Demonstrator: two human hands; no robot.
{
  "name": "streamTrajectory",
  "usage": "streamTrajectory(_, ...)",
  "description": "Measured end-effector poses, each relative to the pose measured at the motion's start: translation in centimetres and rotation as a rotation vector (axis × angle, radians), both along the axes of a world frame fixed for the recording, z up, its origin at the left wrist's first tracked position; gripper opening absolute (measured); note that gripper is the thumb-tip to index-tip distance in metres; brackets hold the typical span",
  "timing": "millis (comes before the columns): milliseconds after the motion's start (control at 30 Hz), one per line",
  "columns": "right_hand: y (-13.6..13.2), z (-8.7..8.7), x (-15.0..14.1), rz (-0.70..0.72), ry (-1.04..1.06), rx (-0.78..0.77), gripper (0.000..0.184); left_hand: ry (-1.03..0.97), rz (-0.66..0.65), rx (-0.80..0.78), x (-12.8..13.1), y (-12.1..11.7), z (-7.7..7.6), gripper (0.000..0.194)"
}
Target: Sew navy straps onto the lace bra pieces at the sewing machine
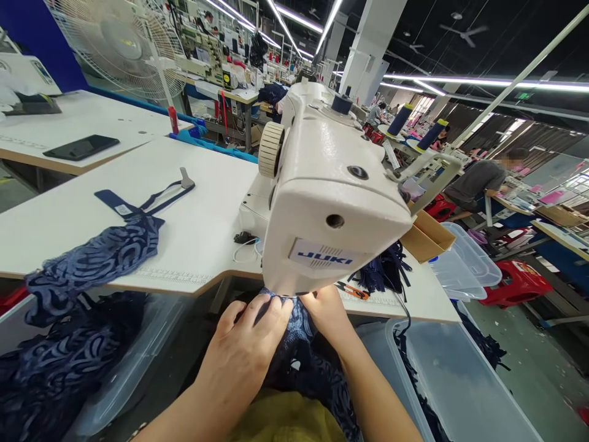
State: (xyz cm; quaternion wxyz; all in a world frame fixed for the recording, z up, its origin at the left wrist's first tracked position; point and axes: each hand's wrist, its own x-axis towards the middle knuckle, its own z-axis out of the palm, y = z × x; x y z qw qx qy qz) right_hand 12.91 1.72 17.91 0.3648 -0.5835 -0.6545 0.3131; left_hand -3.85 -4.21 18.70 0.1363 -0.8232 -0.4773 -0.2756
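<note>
Below the head of a white JUKI sewing machine [317, 202], my left hand [251, 337] presses with bent fingers on a navy and light-blue lace garment piece [298, 328]. My right hand [327, 313] grips the same lace from the other side, its fingertips close under the machine head. The lace hangs down from between both hands towards my lap. The needle and presser foot are hidden behind the machine head and my fingers. Orange-handled thread snips [354, 291] lie just right of my right hand.
Another lace garment piece with a strap [101, 245] drapes over the table's left edge into a plastic bin [138, 350] of similar pieces. Navy straps [384, 267] and a cardboard box [426, 236] are at right, above another clear bin [460, 374]. A phone [83, 147] lies far left.
</note>
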Motion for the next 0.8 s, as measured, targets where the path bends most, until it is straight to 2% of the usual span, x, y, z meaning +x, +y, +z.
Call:
streamTrajectory(467, 0.17, -0.53, -0.36, 0.016, -0.005, 0.025, 0.006, 0.031, 0.023, -0.020, -0.47, -0.22, -0.01, 0.039)
streamTrajectory(800, 0.13, -0.08, -0.15, 0.044, 0.057, 0.036, 0.010, 0.063, -0.043, 0.033, -0.06, 0.16, 0.41, 0.033)
